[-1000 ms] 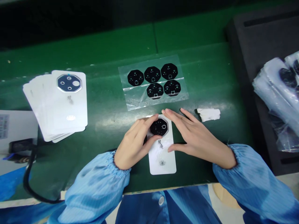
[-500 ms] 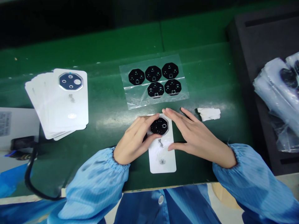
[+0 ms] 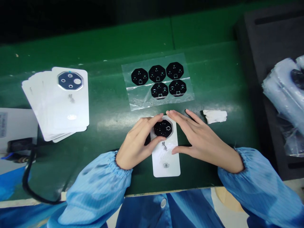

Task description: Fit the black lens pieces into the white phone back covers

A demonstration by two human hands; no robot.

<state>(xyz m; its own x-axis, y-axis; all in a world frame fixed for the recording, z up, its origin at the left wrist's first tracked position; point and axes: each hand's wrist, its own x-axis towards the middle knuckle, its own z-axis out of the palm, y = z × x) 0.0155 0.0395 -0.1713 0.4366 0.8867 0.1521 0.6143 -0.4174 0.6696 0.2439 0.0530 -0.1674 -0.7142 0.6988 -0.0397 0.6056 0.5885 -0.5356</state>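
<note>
A white phone back cover (image 3: 166,160) lies flat on the green mat (image 3: 111,110) in front of me. A black octagonal camera lens piece (image 3: 163,128) sits in its top corner. My left hand (image 3: 137,142) pinches that lens piece between forefinger and thumb. My right hand (image 3: 198,137) rests on the cover's right edge, fingers stretched flat, thumb on the cover. Behind them lies a clear film sheet (image 3: 158,82) carrying several more black lens pieces.
A fanned stack of white back covers (image 3: 58,106) lies at the left. A crumpled white scrap (image 3: 215,116) sits right of my hands. Bagged parts (image 3: 285,95) rest on a black foam tray (image 3: 266,47) at the right. A black cable (image 3: 30,177) runs at the lower left.
Both hands stay on the cover and lens piece. My left forefinger has crept a little further over the top of the lens. The camera view has shifted slightly.
</note>
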